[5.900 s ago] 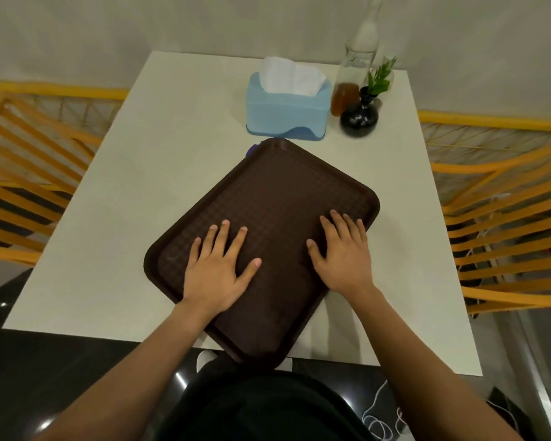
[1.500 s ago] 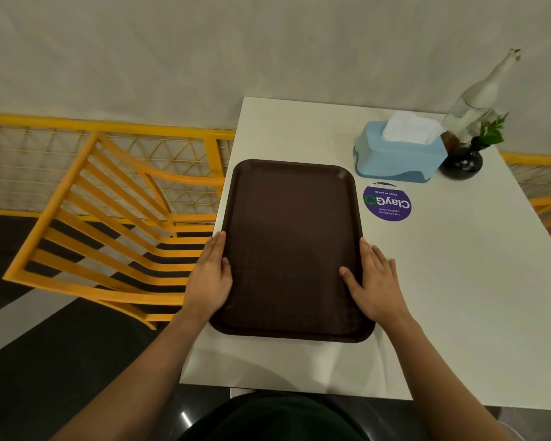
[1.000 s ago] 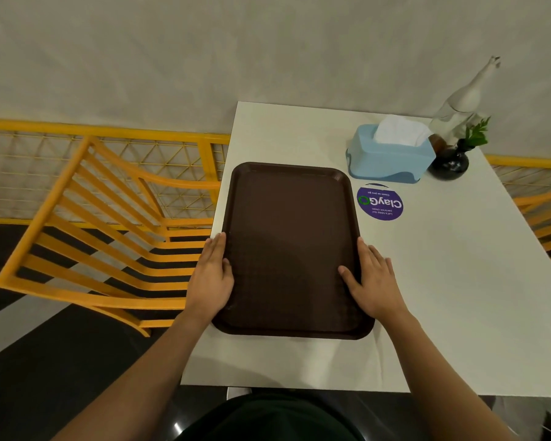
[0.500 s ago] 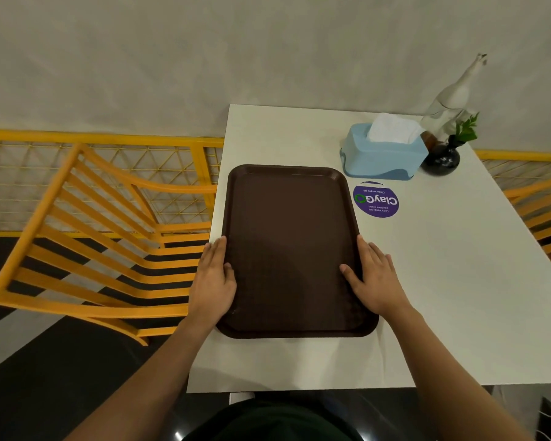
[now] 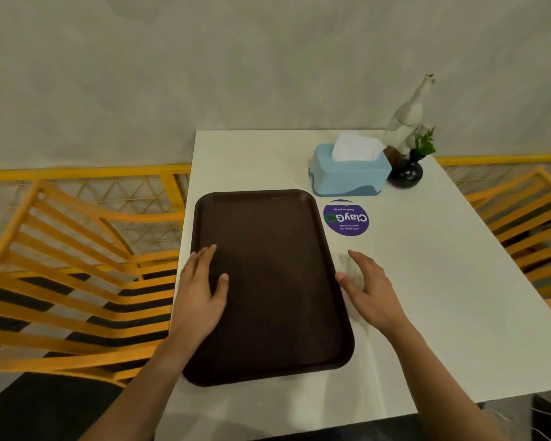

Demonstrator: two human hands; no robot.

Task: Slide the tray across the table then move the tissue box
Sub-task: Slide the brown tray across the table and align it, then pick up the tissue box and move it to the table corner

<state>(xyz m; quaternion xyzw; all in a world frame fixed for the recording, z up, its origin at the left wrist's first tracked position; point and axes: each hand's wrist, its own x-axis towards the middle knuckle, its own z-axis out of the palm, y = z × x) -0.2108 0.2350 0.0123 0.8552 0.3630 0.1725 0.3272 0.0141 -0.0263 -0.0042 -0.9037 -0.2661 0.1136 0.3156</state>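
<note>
A dark brown tray [image 5: 274,275] lies lengthwise along the left edge of the white table [image 5: 427,297]. My left hand [image 5: 201,291] rests flat over the tray's left rim, fingers spread, holding nothing. Just right of the tray, my right hand [image 5: 368,288] hovers over the table with fingers apart, off the rim. At the back of the table stands a light blue tissue box [image 5: 350,171] with white tissue sticking out, beyond the tray's far right corner.
A round purple sticker [image 5: 346,219] lies between tray and tissue box. A clear bottle [image 5: 406,117] and a small black vase with a green sprig [image 5: 407,171] stand right of the box. Yellow chairs [image 5: 77,265] flank the table on both sides.
The tray went from the table's middle to its left edge and straightened. In the last half second my right hand came off the tray's right rim; my left hand shifted onto the tray.
</note>
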